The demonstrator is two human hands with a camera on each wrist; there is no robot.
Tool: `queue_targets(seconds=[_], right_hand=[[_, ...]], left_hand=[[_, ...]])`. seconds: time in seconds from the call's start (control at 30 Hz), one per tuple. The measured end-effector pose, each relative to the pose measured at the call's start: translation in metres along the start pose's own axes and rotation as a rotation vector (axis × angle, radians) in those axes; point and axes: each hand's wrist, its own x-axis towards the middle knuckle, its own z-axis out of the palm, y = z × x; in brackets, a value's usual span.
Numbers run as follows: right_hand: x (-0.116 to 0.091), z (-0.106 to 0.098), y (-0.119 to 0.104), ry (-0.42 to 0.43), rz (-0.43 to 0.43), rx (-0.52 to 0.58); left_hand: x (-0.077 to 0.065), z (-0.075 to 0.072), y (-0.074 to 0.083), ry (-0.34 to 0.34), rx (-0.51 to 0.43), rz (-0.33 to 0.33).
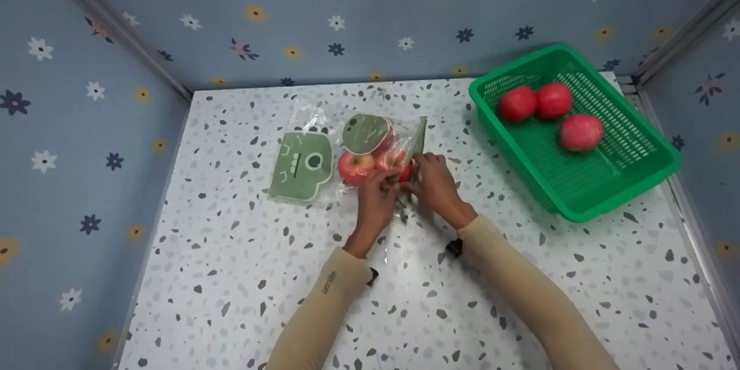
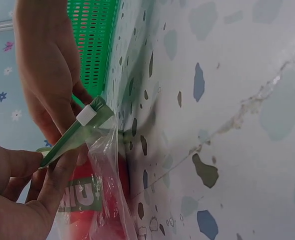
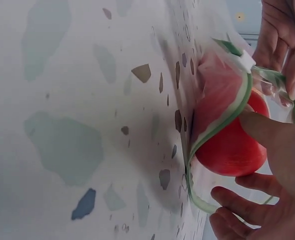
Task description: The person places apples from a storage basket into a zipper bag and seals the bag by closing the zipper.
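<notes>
A clear zip bag [image 1: 366, 134] with green print lies on its side with red apples [image 1: 355, 169] inside. Its green-edged mouth faces right, where a white slider [image 2: 86, 115] sits on the zip strip. My left hand [image 1: 376, 202] pinches one edge of this mouth between thumb and fingers. Opposite it, my right hand [image 1: 436, 185] holds the other edge with its fingertips. In the right wrist view, the right thumb [image 3: 260, 129] lies over a red apple [image 3: 232, 152] in the bag's opening. Part of the bag is hidden behind both hands.
A green basket [image 1: 535, 176] with three red apples [image 1: 581, 133] stands at the right. Left of the apple-filled bag lies a flat clear bag [image 1: 303, 166] with a green monster print. A flowered wall [image 1: 370, 17] closes the back of the speckled table [image 1: 231, 277].
</notes>
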Motion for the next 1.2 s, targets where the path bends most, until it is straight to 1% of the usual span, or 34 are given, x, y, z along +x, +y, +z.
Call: queue_targets(seconds=[0.1,0.37,0.53,0.67,0.77,0.9,1.03,1.2], right_hand=[[0.001,0.002,0.000,-0.004,-0.024,-0.035],[-0.002,0.002,0.004,0.038,-0.088,-0.174],[-0.003,0.005,0.002,0.056,-0.135,-0.232],[-0.003,0.007,0.001,0.083,-0.187,-0.263],[-0.004,0.008,0.002,0.118,-0.209,-0.283],[-0.004,0.010,0.002,0.139,-0.213,-0.292],[0.000,0.013,0.000,0.151,-0.230,-0.299],[0.003,0.015,-0.002,0.163,-0.230,-0.308]], left_hand=[[0.000,0.000,0.000,0.003,-0.010,-0.006],[0.001,-0.001,-0.001,0.007,-0.032,-0.020],[0.002,-0.001,-0.001,-0.001,-0.030,-0.038],[0.001,-0.001,0.000,-0.007,-0.021,-0.057],[0.001,-0.002,0.001,-0.015,-0.009,-0.049],[0.001,-0.002,0.002,-0.017,0.006,-0.036],[0.000,-0.002,0.002,-0.011,-0.003,-0.043],[0.000,-0.003,0.002,-0.007,-0.011,-0.036]])
